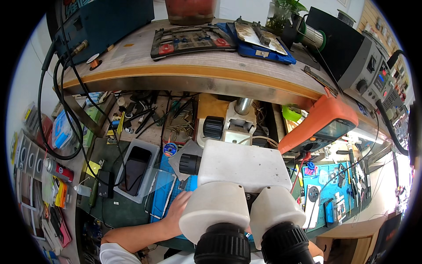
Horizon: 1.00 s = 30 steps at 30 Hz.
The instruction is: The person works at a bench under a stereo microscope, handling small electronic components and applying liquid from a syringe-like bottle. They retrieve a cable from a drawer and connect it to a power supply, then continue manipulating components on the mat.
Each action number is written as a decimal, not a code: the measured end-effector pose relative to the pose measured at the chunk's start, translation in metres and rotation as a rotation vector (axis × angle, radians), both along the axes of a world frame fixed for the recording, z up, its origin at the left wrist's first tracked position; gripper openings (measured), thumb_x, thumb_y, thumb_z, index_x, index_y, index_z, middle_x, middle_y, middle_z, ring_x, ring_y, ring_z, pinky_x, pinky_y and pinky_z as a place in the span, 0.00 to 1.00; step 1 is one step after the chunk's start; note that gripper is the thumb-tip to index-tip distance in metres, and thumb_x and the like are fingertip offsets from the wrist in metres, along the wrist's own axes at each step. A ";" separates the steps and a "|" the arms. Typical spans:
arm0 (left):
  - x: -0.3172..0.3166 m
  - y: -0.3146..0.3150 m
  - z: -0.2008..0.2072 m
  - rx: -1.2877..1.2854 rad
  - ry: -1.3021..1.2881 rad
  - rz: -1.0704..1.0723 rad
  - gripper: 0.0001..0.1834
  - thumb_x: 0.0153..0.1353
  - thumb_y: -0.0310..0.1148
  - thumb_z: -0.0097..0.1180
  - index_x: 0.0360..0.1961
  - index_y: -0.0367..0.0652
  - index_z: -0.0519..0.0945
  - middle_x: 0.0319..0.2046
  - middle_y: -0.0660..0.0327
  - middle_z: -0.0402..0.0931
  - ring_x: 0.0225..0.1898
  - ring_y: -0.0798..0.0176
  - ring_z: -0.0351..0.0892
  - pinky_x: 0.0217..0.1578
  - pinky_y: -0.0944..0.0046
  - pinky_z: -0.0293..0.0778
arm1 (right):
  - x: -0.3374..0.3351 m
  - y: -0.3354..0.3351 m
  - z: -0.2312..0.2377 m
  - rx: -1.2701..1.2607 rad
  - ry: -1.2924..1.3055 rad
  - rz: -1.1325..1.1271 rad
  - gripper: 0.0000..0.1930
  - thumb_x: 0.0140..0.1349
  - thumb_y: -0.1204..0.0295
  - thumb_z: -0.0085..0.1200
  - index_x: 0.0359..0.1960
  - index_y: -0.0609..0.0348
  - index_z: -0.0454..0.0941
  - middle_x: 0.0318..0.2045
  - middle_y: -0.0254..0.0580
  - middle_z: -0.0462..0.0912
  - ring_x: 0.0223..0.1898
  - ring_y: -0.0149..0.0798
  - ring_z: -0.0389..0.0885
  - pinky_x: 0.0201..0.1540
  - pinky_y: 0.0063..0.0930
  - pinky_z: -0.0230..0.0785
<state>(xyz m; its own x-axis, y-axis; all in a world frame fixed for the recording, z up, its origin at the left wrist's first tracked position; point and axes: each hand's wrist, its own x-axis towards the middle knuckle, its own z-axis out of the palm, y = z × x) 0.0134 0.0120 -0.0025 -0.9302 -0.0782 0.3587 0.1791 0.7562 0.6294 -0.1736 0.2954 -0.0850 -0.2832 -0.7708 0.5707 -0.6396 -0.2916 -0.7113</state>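
A white binocular microscope (244,165) with black eyepieces fills the lower middle and hides much of the work spot. My left hand (179,211) reaches in beside its left tube over a blue work mat (166,187); its fingers go out of sight behind the microscope. What it holds, if anything, is hidden. My right hand is almost wholly covered by the microscope; only a sliver of skin shows between the tubes, and part of my right arm (314,250) shows at the lower right. A smartphone (137,163) lies in a clear plastic tray (149,176) left of the mat.
A shelf (132,61) spans the back, carrying a board-holding fixture (193,40), a blue case (266,50) and a solder spool (313,36). An orange multimeter (318,123) leans at its right edge. Black cables (57,92) hang at left. Tools crowd a light-blue mat (327,176) at right.
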 end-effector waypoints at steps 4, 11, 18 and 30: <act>-0.002 0.000 0.003 0.002 0.028 -0.010 0.21 0.54 0.38 0.61 0.47 0.37 0.80 0.45 0.51 0.75 0.44 0.48 0.72 0.44 0.53 0.67 | 0.000 -0.002 0.002 -0.050 0.006 0.006 0.17 0.45 0.75 0.61 0.39 0.68 0.81 0.33 0.54 0.82 0.30 0.56 0.82 0.31 0.45 0.74; -0.001 0.000 -0.001 0.026 -0.012 0.009 0.23 0.55 0.38 0.61 0.50 0.37 0.80 0.49 0.50 0.76 0.48 0.48 0.73 0.46 0.53 0.67 | 0.000 -0.003 0.004 -0.051 0.005 0.007 0.17 0.44 0.76 0.61 0.39 0.69 0.81 0.32 0.53 0.82 0.29 0.55 0.82 0.29 0.44 0.74; -0.004 0.003 -0.008 0.012 0.039 -0.004 0.23 0.56 0.38 0.61 0.51 0.38 0.80 0.50 0.49 0.76 0.49 0.47 0.74 0.47 0.52 0.69 | 0.000 0.000 0.002 -0.047 -0.001 0.009 0.17 0.44 0.75 0.61 0.39 0.69 0.81 0.32 0.53 0.82 0.29 0.55 0.82 0.29 0.44 0.73; 0.000 0.002 -0.007 0.063 -0.020 0.017 0.24 0.56 0.38 0.61 0.51 0.37 0.79 0.50 0.48 0.76 0.49 0.47 0.74 0.48 0.53 0.68 | -0.001 0.001 -0.003 -0.047 -0.007 0.007 0.18 0.44 0.75 0.62 0.39 0.69 0.82 0.31 0.53 0.81 0.28 0.55 0.82 0.29 0.44 0.73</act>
<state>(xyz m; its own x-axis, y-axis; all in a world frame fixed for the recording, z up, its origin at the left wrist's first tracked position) 0.0135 0.0140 -0.0090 -0.9356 -0.1161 0.3335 0.1532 0.7175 0.6795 -0.1747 0.2963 -0.0879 -0.2816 -0.7451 0.6046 -0.6326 -0.3296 -0.7009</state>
